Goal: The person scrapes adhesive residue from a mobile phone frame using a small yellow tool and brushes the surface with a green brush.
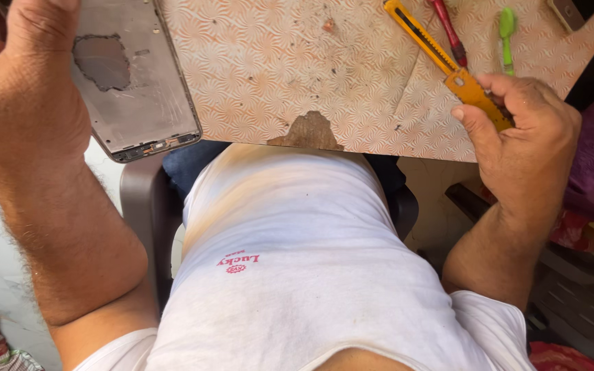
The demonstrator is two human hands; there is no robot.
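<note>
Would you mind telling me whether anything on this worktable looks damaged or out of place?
Yes. The patterned table top has a chipped patch at its near edge, baring brown material. The metal device panel under the left hand overhangs that edge, with a ragged dark patch. The right hand grips a yellow utility knife.

I sit at a small repair bench: a worn patterned tabletop with a chipped edge, an opened phone frame, a yellow utility knife, a red-handled screwdriver and a green tool.

Matt grey metal phone frame, glossy yellow plastic utility knife, worn patterned laminate table.
</note>
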